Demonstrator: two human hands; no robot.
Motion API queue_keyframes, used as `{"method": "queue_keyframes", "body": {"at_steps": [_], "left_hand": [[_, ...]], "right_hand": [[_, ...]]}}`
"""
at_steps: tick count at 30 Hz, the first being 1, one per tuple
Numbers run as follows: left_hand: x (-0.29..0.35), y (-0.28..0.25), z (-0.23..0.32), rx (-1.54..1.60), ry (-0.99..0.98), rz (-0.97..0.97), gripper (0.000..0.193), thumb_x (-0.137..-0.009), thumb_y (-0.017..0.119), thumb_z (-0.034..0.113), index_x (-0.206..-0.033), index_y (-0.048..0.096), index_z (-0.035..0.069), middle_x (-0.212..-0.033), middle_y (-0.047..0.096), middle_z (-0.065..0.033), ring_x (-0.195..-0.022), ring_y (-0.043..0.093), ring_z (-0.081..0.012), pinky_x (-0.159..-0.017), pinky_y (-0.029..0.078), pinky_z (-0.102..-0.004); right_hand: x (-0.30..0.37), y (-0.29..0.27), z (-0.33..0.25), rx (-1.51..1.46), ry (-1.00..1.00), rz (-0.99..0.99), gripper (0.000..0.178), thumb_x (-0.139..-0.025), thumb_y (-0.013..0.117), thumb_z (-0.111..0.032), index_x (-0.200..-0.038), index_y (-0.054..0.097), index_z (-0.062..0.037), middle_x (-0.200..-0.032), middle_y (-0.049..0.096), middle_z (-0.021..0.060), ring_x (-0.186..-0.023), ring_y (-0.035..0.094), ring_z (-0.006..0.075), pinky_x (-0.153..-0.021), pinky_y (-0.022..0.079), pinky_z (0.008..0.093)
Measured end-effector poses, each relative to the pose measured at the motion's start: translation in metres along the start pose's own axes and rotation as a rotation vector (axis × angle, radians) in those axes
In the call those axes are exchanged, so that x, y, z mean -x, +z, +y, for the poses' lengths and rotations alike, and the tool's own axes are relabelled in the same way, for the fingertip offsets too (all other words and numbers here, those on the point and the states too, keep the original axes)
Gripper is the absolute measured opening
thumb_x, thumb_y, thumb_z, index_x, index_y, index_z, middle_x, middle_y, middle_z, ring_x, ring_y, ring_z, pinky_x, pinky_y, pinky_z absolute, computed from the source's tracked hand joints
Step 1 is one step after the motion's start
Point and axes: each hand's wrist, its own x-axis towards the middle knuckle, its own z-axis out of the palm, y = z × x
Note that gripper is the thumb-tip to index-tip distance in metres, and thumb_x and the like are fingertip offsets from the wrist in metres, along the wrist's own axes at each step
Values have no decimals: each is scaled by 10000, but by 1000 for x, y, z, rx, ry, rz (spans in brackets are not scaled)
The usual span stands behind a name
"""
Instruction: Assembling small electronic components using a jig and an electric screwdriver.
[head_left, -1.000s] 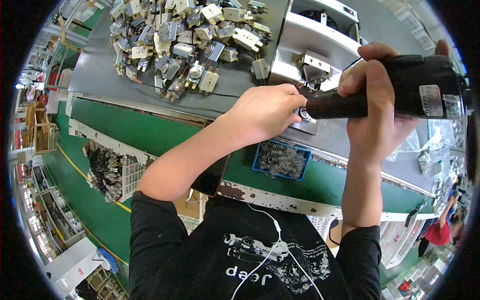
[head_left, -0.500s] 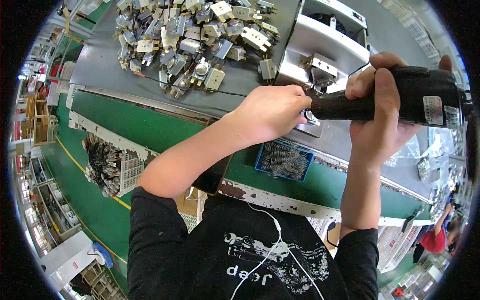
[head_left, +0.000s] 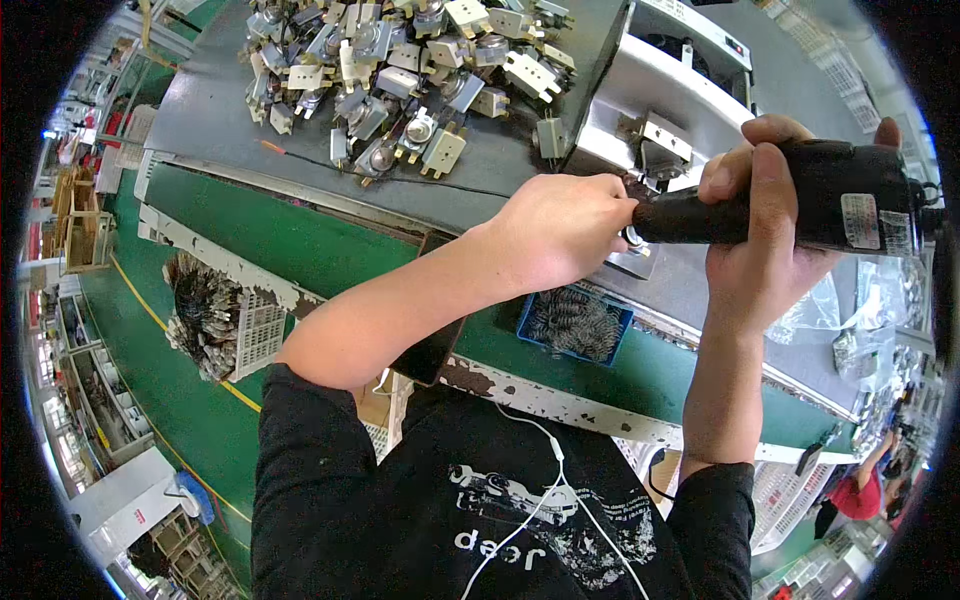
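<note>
My right hand (head_left: 768, 215) is wrapped round a black electric screwdriver (head_left: 835, 190), held almost level with its narrow end pointing left. At that end my left hand (head_left: 570, 225) is closed, fingertips pinched together by the tool's tip. What the left fingers grip is hidden behind them and the tool. Just below the tip, a small metal part (head_left: 636, 252) shows in part at the bench edge. Beyond the tool, a part with a pale block and metal body (head_left: 665, 145) sits against a silver metal machine (head_left: 625, 95).
Several similar metal parts with pale blocks (head_left: 400, 80) lie heaped at the far left of the grey bench. A blue tray (head_left: 567, 355) of springs stands near me. A thin black cable (head_left: 440, 185) crosses the bench. A dark flat panel (head_left: 430, 357) lies under my left forearm. Plastic bags (head_left: 860, 350) lie right.
The bench and its things have shifted slightly right in the view. Both hands and the screwdriver keep nearly the same pose, with the left hand a little further right.
</note>
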Motion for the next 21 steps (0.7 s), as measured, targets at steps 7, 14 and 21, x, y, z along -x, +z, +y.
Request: {"method": "queue_keyframes", "body": {"at_steps": [7,14,21], "left_hand": [[0,6,1,3,16,25,181,-891,662,177,-986,652,24,-1062,643,-120,-914,679,-323,-778,564,-429],[-1,3,1,0,-8,-33,211,-911,667,216,-1049,644,57,-1123,638,-98,-930,676,-325,-785,564,-432],[0,6,-1,-5,-18,-14,215,-905,673,223,-1055,647,70,-1109,648,-98,-928,680,-323,-787,560,-443]], "right_hand": [[2,-7,5,-157,-112,-7,796,-949,562,21,-1564,87,-152,-1026,642,210,-637,585,177,-572,517,357],[1,-9,3,-169,-89,28,917,-923,582,38,-1559,-43,-176,-990,653,196,-578,614,163,-592,562,343],[2,-9,7,-156,-119,-5,900,-932,595,18,-1552,-25,-185,-995,660,176,-588,625,161,-605,557,330]]}}
